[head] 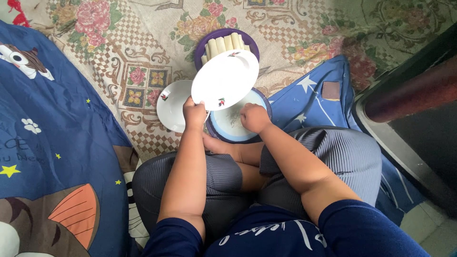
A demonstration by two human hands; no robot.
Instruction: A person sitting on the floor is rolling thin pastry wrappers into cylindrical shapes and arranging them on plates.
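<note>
**White plate lifted over a blue-rimmed bowl**

From the head view, we see our left hand (194,114) with its grip closed on the near-left edge of a white plate (225,79), held tilted above the floor mat (143,47). Our right hand (254,118) is curled into a fist inside a blue-rimmed bowl (233,131); we cannot tell what it holds. A second white plate (172,104) lies just left. Farther off sits a purple plate (204,45) of pale sticks. A blue blanket (52,143) lies left.

Home floor, floral mat (143,57), cartoon blanket (52,143)
</note>
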